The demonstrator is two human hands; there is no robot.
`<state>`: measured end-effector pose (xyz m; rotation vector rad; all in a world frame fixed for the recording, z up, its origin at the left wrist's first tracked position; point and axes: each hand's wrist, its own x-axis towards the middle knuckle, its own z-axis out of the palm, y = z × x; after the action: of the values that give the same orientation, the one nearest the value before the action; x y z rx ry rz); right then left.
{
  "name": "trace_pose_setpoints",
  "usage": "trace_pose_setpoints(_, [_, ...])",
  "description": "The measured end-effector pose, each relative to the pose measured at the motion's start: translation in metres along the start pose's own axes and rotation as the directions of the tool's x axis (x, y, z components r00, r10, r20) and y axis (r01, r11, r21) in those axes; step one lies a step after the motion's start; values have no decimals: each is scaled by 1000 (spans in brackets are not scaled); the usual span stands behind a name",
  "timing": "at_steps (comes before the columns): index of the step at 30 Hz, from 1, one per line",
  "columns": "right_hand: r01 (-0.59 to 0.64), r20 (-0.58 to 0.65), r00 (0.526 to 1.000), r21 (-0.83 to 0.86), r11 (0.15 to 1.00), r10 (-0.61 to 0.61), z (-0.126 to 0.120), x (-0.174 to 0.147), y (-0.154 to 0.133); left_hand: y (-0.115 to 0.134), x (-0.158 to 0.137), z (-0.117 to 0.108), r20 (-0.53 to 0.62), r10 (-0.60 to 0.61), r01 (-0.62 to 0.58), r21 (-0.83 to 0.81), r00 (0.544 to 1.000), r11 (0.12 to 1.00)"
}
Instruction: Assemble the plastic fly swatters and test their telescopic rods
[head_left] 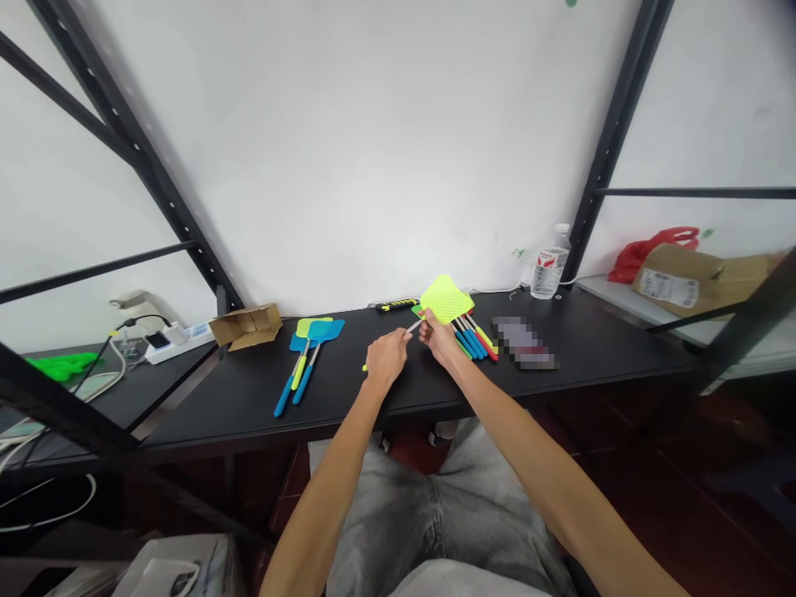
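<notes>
A yellow-green fly swatter (445,298) is held above the black tabletop between my two hands. My left hand (386,355) is closed around its handle, whose yellow end peeks out at the left. With closed fingers my right hand (435,333) grips it where the metal rod meets the perforated head. Partly hidden behind the right hand, several swatters with green, blue and red handles (478,342) lie side by side. Further left rest a few more swatters, including a blue one (326,331) and a yellow-green handle (299,373).
An opened cardboard box (247,327) stands on the left of the black table (373,401). A black-and-yellow tool (398,305) lies by the wall. A water bottle (550,264) and a pixelated item (523,342) are at the right. Black metal posts (613,124) frame the table.
</notes>
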<state>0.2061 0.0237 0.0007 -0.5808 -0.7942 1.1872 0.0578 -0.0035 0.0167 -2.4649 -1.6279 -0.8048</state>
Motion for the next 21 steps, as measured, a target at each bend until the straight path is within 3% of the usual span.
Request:
trace_pose_setpoints(4, [-6, 7, 1000, -35, 999, 7, 0, -1, 1, -2, 0, 3, -6, 9, -9, -38, 1000, 999])
trace_pose_setpoints(10, [55, 123, 992, -285, 957, -21, -2, 0, 12, -3, 4, 5, -30, 44, -49, -186, 999, 981])
trace_pose_setpoints(16, [98, -65, 991, -199, 975, -113, -4, 6, 13, -16, -11, -4, 14, -12, 14, -133, 1000, 991])
trace_pose_setpoints(19, [134, -120, 977, -304, 943, -177, -3, 4, 10, -20, -17, -8, 44, -53, 54, -40, 998, 998])
trace_pose_setpoints(21, [189, -157, 946, -443, 877, -283, -1, -1, 7, -16, -16, -7, 70, -107, 107, 7, 992, 994])
